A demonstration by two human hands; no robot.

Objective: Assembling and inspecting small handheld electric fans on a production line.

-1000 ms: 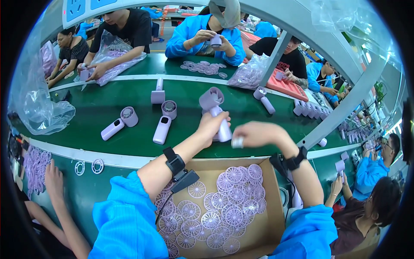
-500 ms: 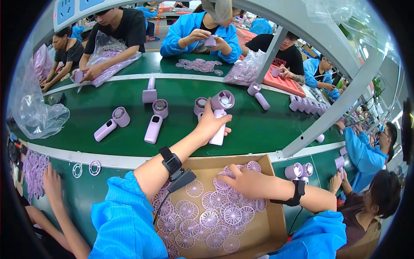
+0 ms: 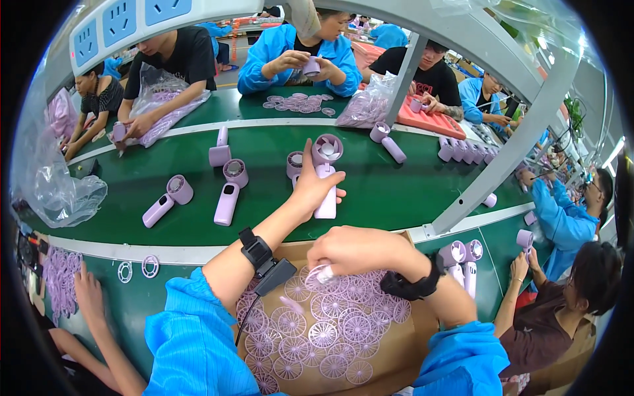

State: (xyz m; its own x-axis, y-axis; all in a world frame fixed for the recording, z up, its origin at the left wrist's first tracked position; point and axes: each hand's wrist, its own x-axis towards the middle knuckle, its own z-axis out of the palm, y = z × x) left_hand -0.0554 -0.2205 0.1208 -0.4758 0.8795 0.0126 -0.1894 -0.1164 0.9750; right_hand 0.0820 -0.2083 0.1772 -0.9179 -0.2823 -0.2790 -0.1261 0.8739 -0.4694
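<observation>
My left hand (image 3: 316,187) reaches out over the green conveyor belt (image 3: 396,191) and grips the handle of a lilac hand-held fan (image 3: 326,173) standing upright there, its round head open toward me. My right hand (image 3: 350,251) hovers over a cardboard box (image 3: 413,333) near my body, fingers closed on a round lilac fan grille (image 3: 320,277). The box holds several more of these spoked grilles (image 3: 323,330). Both wrists wear black bands, and both sleeves are blue.
Other lilac fans lie on the belt at left (image 3: 165,200), (image 3: 228,193) and stand at right (image 3: 462,261). Workers in blue and black sit across the belt. A clear plastic bag (image 3: 59,191) lies far left. A grey diagonal post (image 3: 502,158) crosses at right.
My right hand dropped from the belt into the box, took a grille and now lifts it. My left hand has stayed on the upright fan, which has drifted a little with the belt.
</observation>
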